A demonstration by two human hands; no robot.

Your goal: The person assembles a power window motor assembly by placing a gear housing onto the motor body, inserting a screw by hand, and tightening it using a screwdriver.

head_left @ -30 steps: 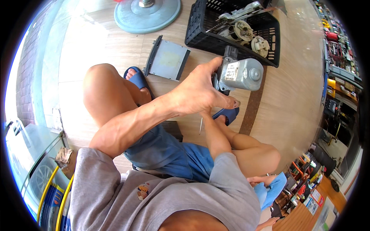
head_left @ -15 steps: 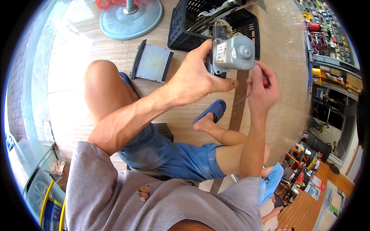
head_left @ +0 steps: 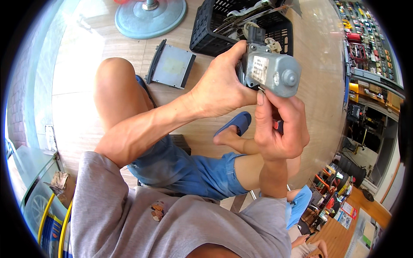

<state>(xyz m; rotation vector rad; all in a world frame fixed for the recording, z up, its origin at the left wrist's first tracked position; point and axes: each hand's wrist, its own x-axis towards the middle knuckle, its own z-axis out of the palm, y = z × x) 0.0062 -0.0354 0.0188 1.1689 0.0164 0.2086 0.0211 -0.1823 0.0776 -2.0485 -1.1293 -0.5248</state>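
Observation:
My left hand (head_left: pixel 223 88) grips a grey metal electric motor (head_left: pixel 285 76) from its left side. The motor has a white label and a black connector (head_left: pixel 257 35) on top. Just below the motor is my right hand (head_left: pixel 282 124), its thumb and forefinger pinched at the lower edge of the housing. A small metal tip shows at those fingertips, too small to make out fully. Tucked in the same palm is a red-handled screwdriver (head_left: pixel 275 124), mostly hidden by the fingers.
Ahead on the tiled floor stands a black plastic crate (head_left: pixel 205 32) with metal parts. Left of it lie a flat metal unit with a black front (head_left: pixel 172 64) and a round grey stand base (head_left: pixel 150 21). Another person sits at lower right, near cluttered shelves (head_left: pixel 340 180).
My right hand has come in from the right, and its fingertips now meet the motor's underside. The screwdriver's shaft, visible before, is hidden. The motor has shifted slightly right and tilted.

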